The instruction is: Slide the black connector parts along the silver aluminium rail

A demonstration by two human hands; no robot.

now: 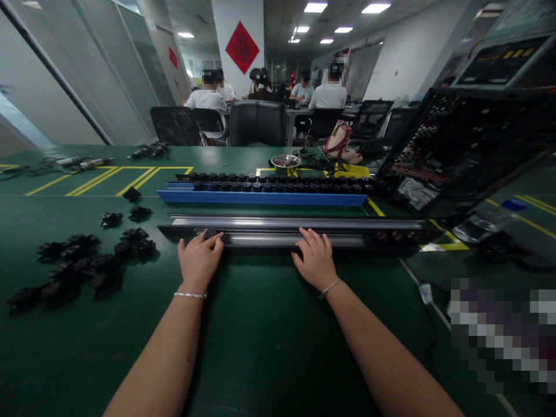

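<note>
Two long dark metal channels with shiny inner faces lie across the table; the near channel [260,240] is under my hands. At its left end, my left hand [198,260] has its thumb and fingers around a small black socket-like module [211,233] set in the channel. My right hand [315,259] rests near the channel's middle, fingers spread over its edge and holding nothing. Several dark modules [391,238] sit in the channel's right end. To the left, several loose black modules [102,263] lie scattered on the table.
Behind stands a blue channel [260,198] with rows of black modules [256,186]. Beyond it are a metal bowl [285,161] and a yellow tray [351,171]. An open computer case [469,139] stands right, near a plastic bag [484,223]. People sit at a far table.
</note>
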